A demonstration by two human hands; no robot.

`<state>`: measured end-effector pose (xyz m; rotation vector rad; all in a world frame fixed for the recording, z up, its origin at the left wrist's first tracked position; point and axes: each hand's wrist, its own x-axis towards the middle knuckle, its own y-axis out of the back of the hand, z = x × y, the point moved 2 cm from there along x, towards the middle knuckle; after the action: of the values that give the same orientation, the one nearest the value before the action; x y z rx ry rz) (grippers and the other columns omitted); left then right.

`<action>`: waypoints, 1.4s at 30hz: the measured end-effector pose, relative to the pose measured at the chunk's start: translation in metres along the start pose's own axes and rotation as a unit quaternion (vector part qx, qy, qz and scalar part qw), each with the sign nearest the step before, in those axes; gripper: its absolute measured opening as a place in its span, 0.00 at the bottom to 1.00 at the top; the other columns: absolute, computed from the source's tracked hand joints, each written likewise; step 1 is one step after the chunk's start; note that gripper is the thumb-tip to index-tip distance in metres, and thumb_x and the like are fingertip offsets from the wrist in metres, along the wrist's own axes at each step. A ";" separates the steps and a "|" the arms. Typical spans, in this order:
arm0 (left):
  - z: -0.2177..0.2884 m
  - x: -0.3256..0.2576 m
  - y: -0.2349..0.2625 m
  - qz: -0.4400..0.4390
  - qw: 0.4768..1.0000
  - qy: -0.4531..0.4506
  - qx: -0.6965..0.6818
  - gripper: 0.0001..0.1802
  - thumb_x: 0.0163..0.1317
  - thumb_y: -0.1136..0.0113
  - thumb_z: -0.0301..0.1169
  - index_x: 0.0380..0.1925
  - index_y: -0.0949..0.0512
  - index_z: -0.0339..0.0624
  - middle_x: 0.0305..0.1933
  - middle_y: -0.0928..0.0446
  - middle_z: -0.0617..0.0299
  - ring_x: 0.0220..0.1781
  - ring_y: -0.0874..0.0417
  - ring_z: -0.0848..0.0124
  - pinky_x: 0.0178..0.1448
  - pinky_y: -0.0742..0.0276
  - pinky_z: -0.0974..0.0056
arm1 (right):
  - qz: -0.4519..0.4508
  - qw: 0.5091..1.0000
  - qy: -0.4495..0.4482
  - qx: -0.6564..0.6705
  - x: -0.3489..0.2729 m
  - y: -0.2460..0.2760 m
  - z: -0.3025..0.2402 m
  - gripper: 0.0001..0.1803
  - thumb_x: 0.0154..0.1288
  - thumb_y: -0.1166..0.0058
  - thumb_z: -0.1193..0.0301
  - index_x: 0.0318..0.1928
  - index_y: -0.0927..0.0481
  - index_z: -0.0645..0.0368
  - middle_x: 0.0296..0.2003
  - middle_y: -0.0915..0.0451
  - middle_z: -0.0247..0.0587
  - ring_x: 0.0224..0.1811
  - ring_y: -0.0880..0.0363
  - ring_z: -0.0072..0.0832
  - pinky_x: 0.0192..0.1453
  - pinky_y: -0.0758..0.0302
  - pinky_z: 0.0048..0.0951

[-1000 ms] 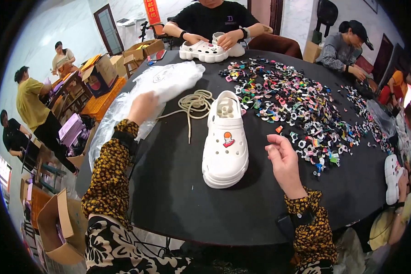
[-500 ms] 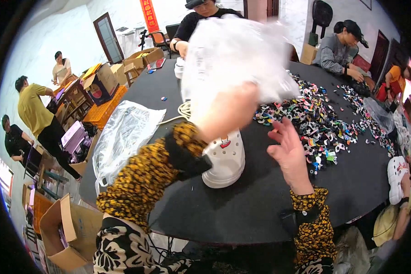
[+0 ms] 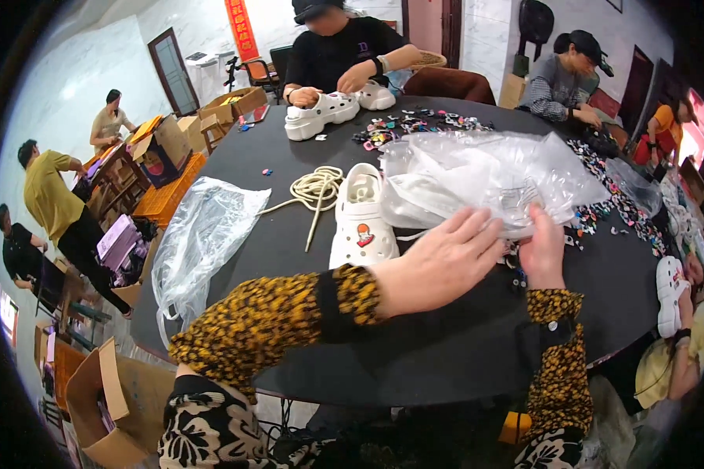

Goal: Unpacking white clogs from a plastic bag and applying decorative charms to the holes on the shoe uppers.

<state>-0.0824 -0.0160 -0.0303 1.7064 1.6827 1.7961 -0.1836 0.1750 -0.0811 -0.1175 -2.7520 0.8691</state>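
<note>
A clear plastic bag (image 3: 477,176), with something whitish inside, lies over the pile of small charms right of centre. My left hand (image 3: 446,262) stretches its fingers flat against the bag's near edge. At the same edge, my right hand (image 3: 544,246) grips the plastic, thumb up and fingers partly hidden. Left of the bag stands a white clog (image 3: 357,211) with a red-and-orange charm on its front; my left wrist is close to its near end. A coil of pale cord (image 3: 317,187) lies beside the clog.
An empty-looking clear bag (image 3: 211,227) lies at the table's left. Loose colourful charms (image 3: 630,207) spread along the right. Across the black table (image 3: 414,359) a person handles white clogs (image 3: 321,116). An open cardboard box (image 3: 121,399) stands at lower left. Other people work around the room.
The raised bag has come down onto the charms at the right. My left hand has lowered with it, and my right hand, empty before, has closed on its edge.
</note>
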 end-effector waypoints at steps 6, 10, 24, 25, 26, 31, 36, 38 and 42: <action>-0.017 -0.064 0.059 -0.080 0.987 0.138 -0.031 0.26 0.54 0.33 0.33 0.52 0.28 0.37 0.63 0.32 0.48 0.67 0.34 0.52 0.67 0.37 0.50 | 0.004 0.957 0.193 -0.217 0.036 0.047 -0.082 0.25 0.65 0.49 0.76 0.62 0.33 0.70 0.57 0.26 0.43 0.61 0.29 0.32 0.67 0.33 0.34; -0.037 -0.101 0.067 -0.111 0.961 0.254 -0.018 0.25 0.55 0.34 0.33 0.51 0.28 0.38 0.62 0.32 0.47 0.64 0.32 0.50 0.65 0.35 0.51 | 0.135 0.969 0.191 -0.082 0.070 0.153 -0.136 0.22 0.67 0.50 0.74 0.59 0.32 0.71 0.55 0.25 0.48 0.56 0.24 0.36 0.59 0.25 0.40; -0.113 -0.104 0.041 -0.184 0.863 0.410 -0.231 0.25 0.59 0.35 0.35 0.53 0.26 0.30 0.44 0.20 0.53 0.34 0.17 0.70 0.39 0.20 0.65 | 0.292 0.948 -0.128 0.014 0.023 0.262 -0.098 0.49 0.62 0.37 0.53 0.65 0.51 0.76 0.53 0.31 0.71 0.55 0.27 0.55 0.58 0.25 0.52; -0.114 -0.098 0.043 -0.207 0.825 0.448 -0.276 0.23 0.59 0.35 0.35 0.50 0.24 0.30 0.40 0.20 0.56 0.33 0.18 0.73 0.37 0.21 0.67 | 0.266 0.956 -0.123 0.008 0.016 0.261 -0.100 0.46 0.63 0.37 0.55 0.64 0.50 0.75 0.51 0.29 0.69 0.52 0.25 0.54 0.55 0.24 0.51; -0.116 -0.099 0.043 -0.231 0.779 0.491 -0.313 0.21 0.60 0.35 0.35 0.48 0.23 0.30 0.36 0.20 0.59 0.32 0.19 0.76 0.35 0.21 0.68 | 0.234 0.964 -0.128 0.004 0.010 0.244 -0.091 0.44 0.64 0.38 0.57 0.64 0.48 0.74 0.50 0.28 0.68 0.48 0.23 0.53 0.52 0.22 0.50; -0.124 -0.113 0.044 -0.197 0.761 0.497 -0.368 0.14 0.58 0.35 0.32 0.37 0.22 0.31 0.27 0.22 0.63 0.26 0.21 0.78 0.28 0.24 0.72 | 0.079 0.984 -0.095 -0.126 -0.033 0.152 -0.105 0.17 0.72 0.53 0.70 0.55 0.29 0.67 0.45 0.21 0.45 0.43 0.21 0.29 0.43 0.21 0.32; -0.151 -0.129 0.081 -0.065 0.798 0.525 -0.288 0.12 0.61 0.38 0.33 0.27 0.25 0.34 0.23 0.23 0.63 0.20 0.23 0.79 0.23 0.28 0.73 | -0.018 0.957 -0.063 -0.282 -0.080 0.111 -0.101 0.13 0.72 0.55 0.73 0.52 0.25 0.66 0.41 0.19 0.40 0.37 0.21 0.23 0.40 0.23 0.24; -0.170 -0.143 0.091 -0.015 0.781 0.536 -0.319 0.13 0.62 0.39 0.35 0.26 0.25 0.35 0.22 0.24 0.63 0.19 0.24 0.79 0.21 0.30 0.74 | -0.061 0.915 -0.056 -0.394 -0.101 0.102 -0.092 0.13 0.72 0.55 0.72 0.50 0.23 0.66 0.38 0.18 0.39 0.36 0.20 0.21 0.40 0.23 0.22; -0.224 -0.193 0.094 0.014 0.757 0.603 -0.252 0.19 0.63 0.40 0.44 0.28 0.24 0.36 0.23 0.25 0.64 0.19 0.25 0.78 0.23 0.28 0.71 | -0.072 0.887 -0.078 -0.449 -0.136 0.101 -0.064 0.11 0.70 0.53 0.76 0.48 0.21 0.66 0.36 0.17 0.37 0.36 0.20 0.20 0.41 0.23 0.22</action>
<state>-0.1353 -0.3212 -0.0132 0.2064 1.0757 3.2586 -0.0353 0.2727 -0.1178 -0.0036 -3.0154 -0.5072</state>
